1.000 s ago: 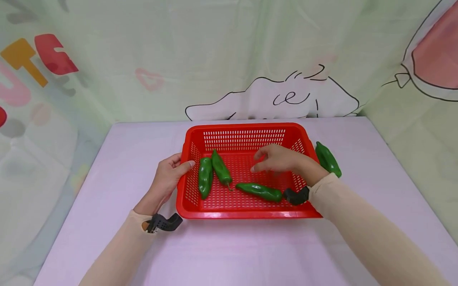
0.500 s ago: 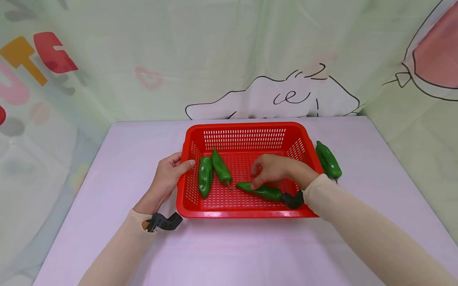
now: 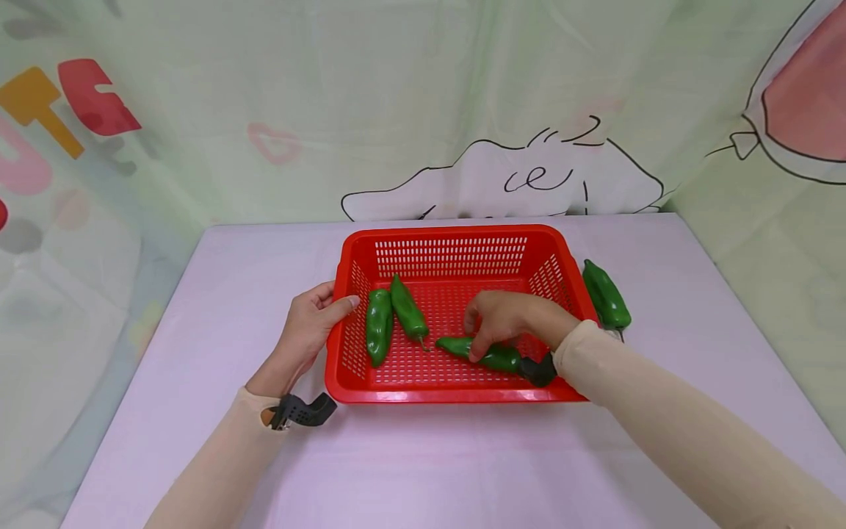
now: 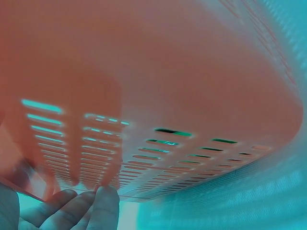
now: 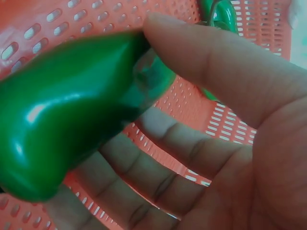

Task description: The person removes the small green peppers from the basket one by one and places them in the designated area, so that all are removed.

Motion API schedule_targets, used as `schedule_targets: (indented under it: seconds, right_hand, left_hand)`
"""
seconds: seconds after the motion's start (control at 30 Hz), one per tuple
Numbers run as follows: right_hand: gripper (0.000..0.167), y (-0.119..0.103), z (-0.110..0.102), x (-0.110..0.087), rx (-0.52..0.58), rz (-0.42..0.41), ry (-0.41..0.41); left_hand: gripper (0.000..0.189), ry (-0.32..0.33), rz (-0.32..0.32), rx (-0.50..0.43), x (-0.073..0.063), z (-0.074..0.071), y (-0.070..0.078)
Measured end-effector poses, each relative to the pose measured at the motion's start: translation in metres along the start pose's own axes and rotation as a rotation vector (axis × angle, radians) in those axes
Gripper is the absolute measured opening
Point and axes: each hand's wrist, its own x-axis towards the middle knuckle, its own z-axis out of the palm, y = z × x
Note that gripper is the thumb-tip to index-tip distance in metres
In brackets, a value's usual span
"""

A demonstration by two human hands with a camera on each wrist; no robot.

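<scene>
A red plastic basket [image 3: 456, 397] with slotted walls stands on the table. My left hand [image 3: 313, 323] grips its left rim, thumb over the edge; in the left wrist view the fingertips [image 4: 104, 203] touch the slotted outer wall. Inside the basket, my right hand [image 3: 505, 319] pinches a green pepper [image 3: 505, 358] near the front wall, thumb on one side and fingers on the other. That pepper [image 5: 62, 105] fills much of the right wrist view. Two more green peppers lie at the basket's left: one along the wall [image 3: 380, 327], another slanting beside it [image 3: 408, 308].
Another green pepper [image 3: 606, 295] lies on the table outside the basket, close to its right wall. A pale cloth [image 3: 410, 470] covers the table. Printed curtains [image 3: 396, 110] hang behind and at both sides.
My right hand has come down from the middle of the basket onto the front pepper and now pinches it. My left hand and the basket have stayed in place.
</scene>
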Motion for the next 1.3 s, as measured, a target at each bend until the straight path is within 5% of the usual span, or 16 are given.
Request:
schedule_targets:
  seconds: [0.57, 1.3]
  right_hand:
    - [0.02, -0.001, 0.003, 0.002, -0.009, -0.02, -0.028]
    - [0.031, 0.003, -0.015, -0.013, 0.099, -0.1, 0.097]
  left_hand:
    - [0.045, 0.008, 0.0, 0.001, -0.002, 0.0, 0.0]
    - [0.045, 0.007, -0.011, -0.001, -0.002, 0.001, 0.0]
